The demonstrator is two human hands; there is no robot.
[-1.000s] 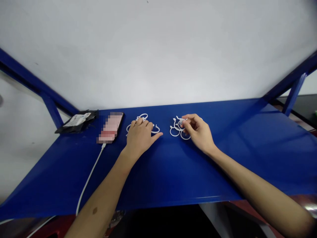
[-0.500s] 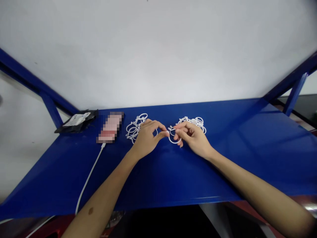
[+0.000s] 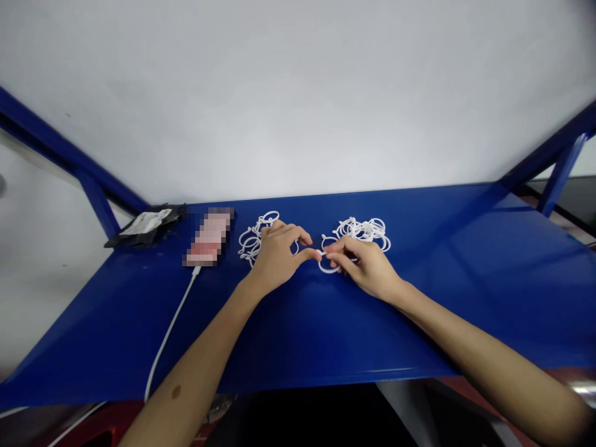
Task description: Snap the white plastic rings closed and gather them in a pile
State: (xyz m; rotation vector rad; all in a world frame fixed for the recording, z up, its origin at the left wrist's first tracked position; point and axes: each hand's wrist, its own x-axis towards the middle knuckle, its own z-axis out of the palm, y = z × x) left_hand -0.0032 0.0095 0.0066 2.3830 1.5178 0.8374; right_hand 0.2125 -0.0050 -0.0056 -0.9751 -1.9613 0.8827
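My right hand [image 3: 365,264] pinches a white plastic ring [image 3: 328,269] with small knobs at its ends, which looks like a curtain ring. Thumb and index finger of my left hand [image 3: 279,251] stand apart; the thumb tip touches the ring's left side. Part of another white ring shows behind the left palm, and I cannot tell whether that hand touches it. Beyond the right hand lies a heap of similar white rings [image 3: 372,230]. A second pile of rings [image 3: 251,242] sits to the left, partly hidden by my left hand.
Everything rests on a blue shelf [image 3: 288,335] against a pale wall [image 3: 298,99]. At the left are a pixelated phone [image 3: 209,237] with a white cable [image 3: 170,329] and a black plastic packet [image 3: 144,226]. Blue metal struts [image 3: 561,177] flank the shelf.
My left index finger has lifted away from the thumb, opening that pinch. My right fingers have shifted their hold on the ring, now pinching nearer its knobbed ends.
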